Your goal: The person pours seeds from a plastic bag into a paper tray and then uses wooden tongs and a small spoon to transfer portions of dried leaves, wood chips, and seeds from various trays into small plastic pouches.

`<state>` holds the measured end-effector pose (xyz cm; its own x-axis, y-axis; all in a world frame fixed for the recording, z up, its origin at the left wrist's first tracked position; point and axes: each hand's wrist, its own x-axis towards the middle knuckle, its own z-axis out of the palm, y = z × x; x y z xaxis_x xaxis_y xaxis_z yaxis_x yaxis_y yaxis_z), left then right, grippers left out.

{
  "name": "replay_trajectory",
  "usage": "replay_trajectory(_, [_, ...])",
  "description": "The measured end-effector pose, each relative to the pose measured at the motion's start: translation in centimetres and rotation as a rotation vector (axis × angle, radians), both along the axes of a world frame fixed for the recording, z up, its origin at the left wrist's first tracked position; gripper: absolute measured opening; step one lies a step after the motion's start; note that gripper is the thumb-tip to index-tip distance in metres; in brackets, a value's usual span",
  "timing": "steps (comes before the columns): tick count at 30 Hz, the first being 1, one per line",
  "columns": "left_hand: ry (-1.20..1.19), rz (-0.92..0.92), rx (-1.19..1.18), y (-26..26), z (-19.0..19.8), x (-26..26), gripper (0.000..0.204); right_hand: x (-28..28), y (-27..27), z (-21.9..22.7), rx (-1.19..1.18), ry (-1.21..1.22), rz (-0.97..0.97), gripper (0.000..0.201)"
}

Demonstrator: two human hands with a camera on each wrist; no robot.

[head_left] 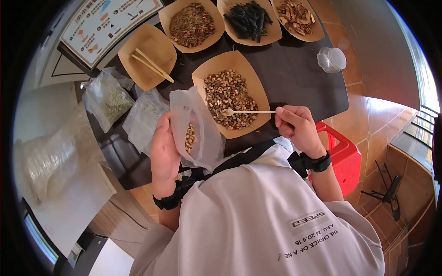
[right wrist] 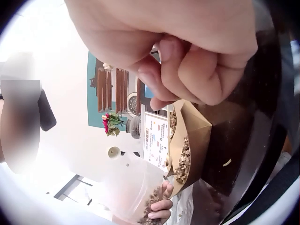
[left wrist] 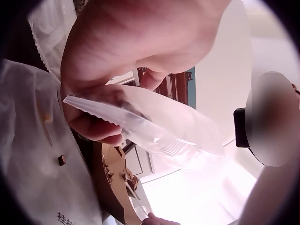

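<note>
My left hand [head_left: 164, 149] holds a frosted plastic bag [head_left: 206, 142] upright near the table's front edge. Brownish-yellow dried pieces [head_left: 189, 138] lie low inside it; the left wrist view shows the bag's ribbed edge between thumb and fingers. To the right, my right hand [head_left: 298, 127] pinches the end of a thin, pale spoon [head_left: 255, 112]. The spoon's bowl, with some pieces in it, is over a brown paper tray [head_left: 209, 68] of chopped dried herbs [head_left: 230, 94]. Curled fingers [right wrist: 201, 75] hide the handle's end in the right wrist view.
Behind stand paper trays of reddish herbs [head_left: 191, 23], black strips [head_left: 248, 18] and tan slices [head_left: 295, 17]. Wooden tongs [head_left: 152, 65] lie in another tray. Plastic bags [head_left: 108, 101] lie at left, a lidded jar [head_left: 330, 60] at right. A red stool [head_left: 343, 158] stands beside the table.
</note>
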<state>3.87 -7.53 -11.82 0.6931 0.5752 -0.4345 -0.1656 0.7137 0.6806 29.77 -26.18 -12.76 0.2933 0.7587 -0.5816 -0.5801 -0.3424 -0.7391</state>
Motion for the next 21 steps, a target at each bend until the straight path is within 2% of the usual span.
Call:
replay_trajectory(4, [0.147, 0.042, 0.088, -0.2, 0.0, 0.4, 0.045, 0.5, -0.4, 1.2, 0.056, 0.095, -0.054, 0.037])
replay_trajectory(6, [0.204, 0.063, 0.105, -0.4, 0.1, 1.1, 0.045, 0.2, -0.3, 2.9, 0.153, -0.048, -0.008, 0.037])
replay_trajectory(8, [0.216, 0.025, 0.124, -0.6, 0.3, 1.8, 0.045, -1.2, 0.5, 5.7, 0.134, -0.389, 0.142, 0.033])
replay_trajectory(10, [0.197, 0.021, 0.102, -0.4, -0.3, 2.0, 0.045, -1.8, 0.8, 6.9, 0.314, -0.803, 0.264, 0.018])
replay_trajectory(12, [0.177, 0.027, 0.083, -0.3, -0.4, 1.9, 0.045, -1.4, -0.2, 6.8, 0.321, -0.922, 0.182, 0.017])
replay_trajectory(15, [0.161, 0.077, 0.076, -0.8, -0.3, 1.8, 0.045, -0.6, -1.8, 6.0, 0.041, -1.054, -0.003, 0.025])
replay_trajectory(18, [0.162, 0.069, 0.041, -1.3, -0.7, 1.6, 0.046, -0.8, -1.6, 4.9, -0.071, -1.054, 0.095, 0.025])
replay_trajectory(19, [0.165, 0.052, 0.036, -1.4, -0.6, 1.8, 0.046, -1.1, -1.7, 3.6, -0.047, -0.976, 0.079, 0.026])
replay_trajectory(21, [0.168, 0.035, 0.034, -1.5, -0.3, 2.0, 0.046, -1.7, -1.1, 1.9, -0.074, -0.654, 0.06, 0.031])
